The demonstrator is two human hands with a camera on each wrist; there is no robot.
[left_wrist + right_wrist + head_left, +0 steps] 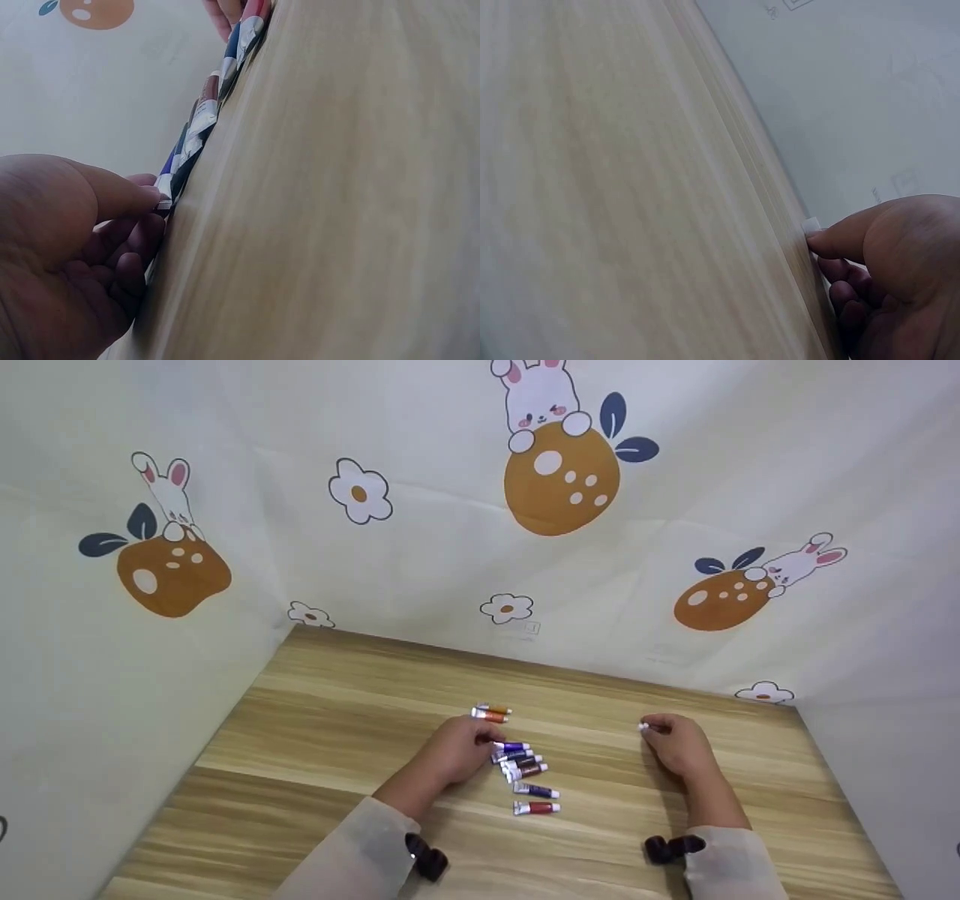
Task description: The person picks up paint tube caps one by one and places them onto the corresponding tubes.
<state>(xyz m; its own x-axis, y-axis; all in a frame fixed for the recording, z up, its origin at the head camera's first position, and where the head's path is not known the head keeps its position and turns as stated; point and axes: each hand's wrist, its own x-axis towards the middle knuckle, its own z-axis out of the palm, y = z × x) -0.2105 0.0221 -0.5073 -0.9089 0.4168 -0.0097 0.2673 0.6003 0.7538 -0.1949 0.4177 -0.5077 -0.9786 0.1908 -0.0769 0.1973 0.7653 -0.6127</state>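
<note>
Several small paint tubes with white caps and silver crimped ends lie on the wooden table. My left hand (461,750) pinches the silver end of the purple paint tube (514,746) between thumb and fingers, as the left wrist view shows from close by. Just below it lie dark tubes and a brown tube (533,769), overlapping in a bunch. Well to the right, my right hand (681,744) pinches a small paint tube low over the table. Only its white cap (811,225) shows clearly past the thumb; the hand hides most of the rest.
An orange tube (491,718) and a yellow-brown tube (497,709) lie beyond the left hand. Nearer me are a blue tube (538,790) and a red tube (538,808). Pale printed cloth (420,562) walls in the wooden table (315,697) at the back and both sides.
</note>
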